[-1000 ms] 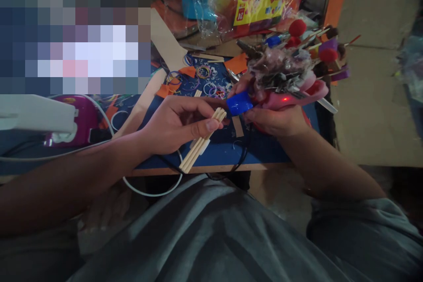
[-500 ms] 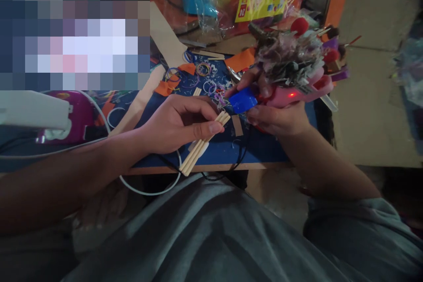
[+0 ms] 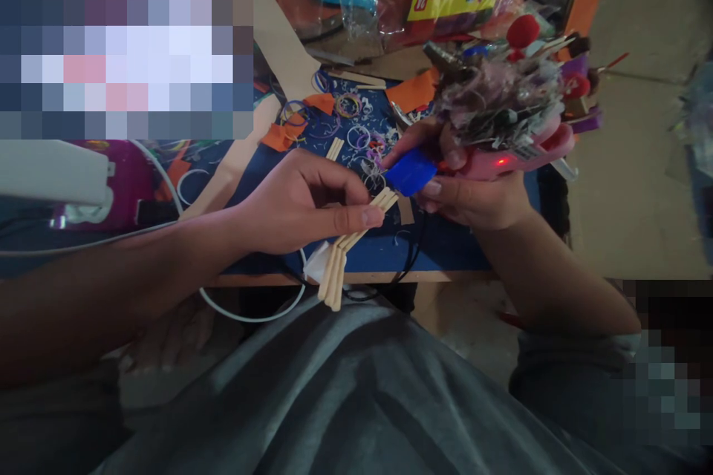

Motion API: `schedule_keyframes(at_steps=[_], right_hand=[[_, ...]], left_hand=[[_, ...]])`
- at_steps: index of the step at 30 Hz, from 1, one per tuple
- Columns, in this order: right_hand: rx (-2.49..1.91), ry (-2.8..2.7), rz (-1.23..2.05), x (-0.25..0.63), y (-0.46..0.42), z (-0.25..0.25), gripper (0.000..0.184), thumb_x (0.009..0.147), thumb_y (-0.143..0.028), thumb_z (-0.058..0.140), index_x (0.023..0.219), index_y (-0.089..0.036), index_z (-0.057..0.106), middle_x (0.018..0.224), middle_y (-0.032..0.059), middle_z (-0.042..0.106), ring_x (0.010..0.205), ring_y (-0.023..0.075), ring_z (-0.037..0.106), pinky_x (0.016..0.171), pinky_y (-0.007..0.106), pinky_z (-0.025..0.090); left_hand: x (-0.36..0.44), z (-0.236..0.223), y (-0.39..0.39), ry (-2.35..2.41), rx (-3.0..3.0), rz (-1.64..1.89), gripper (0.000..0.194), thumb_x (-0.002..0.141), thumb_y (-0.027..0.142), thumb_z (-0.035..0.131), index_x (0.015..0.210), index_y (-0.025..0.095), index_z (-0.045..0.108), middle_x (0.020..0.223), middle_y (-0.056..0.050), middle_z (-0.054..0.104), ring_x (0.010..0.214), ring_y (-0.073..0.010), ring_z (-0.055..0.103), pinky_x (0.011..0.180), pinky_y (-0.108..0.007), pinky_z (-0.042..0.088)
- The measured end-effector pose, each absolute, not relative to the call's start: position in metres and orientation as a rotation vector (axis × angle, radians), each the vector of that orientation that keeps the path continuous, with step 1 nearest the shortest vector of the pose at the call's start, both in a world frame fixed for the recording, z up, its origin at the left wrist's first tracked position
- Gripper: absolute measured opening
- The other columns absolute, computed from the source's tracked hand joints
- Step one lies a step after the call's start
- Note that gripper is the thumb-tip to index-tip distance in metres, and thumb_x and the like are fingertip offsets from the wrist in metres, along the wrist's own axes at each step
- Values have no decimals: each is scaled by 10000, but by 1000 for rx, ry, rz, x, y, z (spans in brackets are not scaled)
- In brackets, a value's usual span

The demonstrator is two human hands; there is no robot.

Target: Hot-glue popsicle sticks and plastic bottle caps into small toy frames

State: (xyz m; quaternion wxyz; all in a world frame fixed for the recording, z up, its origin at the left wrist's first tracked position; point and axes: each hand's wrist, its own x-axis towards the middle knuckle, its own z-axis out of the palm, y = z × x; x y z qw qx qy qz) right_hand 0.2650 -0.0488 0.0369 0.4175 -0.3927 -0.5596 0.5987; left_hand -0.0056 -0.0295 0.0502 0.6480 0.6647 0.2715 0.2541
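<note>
My left hand (image 3: 304,204) is closed, thumb and fingers pinching a bundle of pale wooden sticks (image 3: 345,256) that slants down toward my lap. My right hand (image 3: 465,189) is wrapped round a pink glue gun (image 3: 515,156) with a lit red light and a blue nozzle (image 3: 411,172). The nozzle tip sits right beside the upper ends of the sticks. Scraps of dried glue and debris cling to the top of the gun.
A blue cutting mat (image 3: 445,245) on a wooden board holds rubber bands (image 3: 348,105), orange paper scraps (image 3: 412,91) and loose sticks. A purple device (image 3: 131,189) with a white cable sits left. Plastic bags and pom-pom sticks (image 3: 523,31) crowd the back. Cardboard lies right.
The sticks' lower end has swung downward, standing steeper in my left hand. The glue gun has risen slightly and its nozzle stays close to the sticks' upper ends.
</note>
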Motion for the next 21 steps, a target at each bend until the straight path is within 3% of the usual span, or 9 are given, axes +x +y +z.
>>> schedule_keyframes(at_steps=[4,9,15,17,21], right_hand=[[-1044,-1376,1481,264,-51,36,617,743,-575,1107,857,-290,572,1205,51,860,738,187,706,477,318,551],[-988,-1349,1472,272,-51,28,555,734,-400,1110,858,-293,579,1241,9,837,906,228,795,496,299,557],[-914,-1446,1427,285,-48,15,475,756,-330,1097,892,-324,642,1300,-6,831,1016,282,831,559,351,607],[-923,-1476,1420,286,-47,15,455,776,-371,1092,910,-340,658,1313,-15,834,1022,292,832,586,382,629],[-1030,-1568,1414,281,-47,22,560,765,-637,1070,893,-345,609,1258,12,862,996,332,824,606,454,656]], left_hand=[[-6,48,-30,612,1508,571,465,891,579,1055,775,177,852,634,-3,710,531,-96,569,469,-208,430],[-6,48,-30,634,1531,596,483,899,600,1044,750,186,845,633,-10,719,538,-109,580,483,-231,436],[-7,45,-28,600,1557,600,441,887,578,1063,771,200,867,649,-23,739,549,-120,587,498,-251,442],[-8,44,-28,606,1548,592,450,877,585,1071,774,199,864,654,-29,744,556,-125,594,499,-258,444],[-8,44,-29,614,1555,595,448,885,581,1068,767,203,856,647,-22,735,559,-127,596,500,-264,444]])
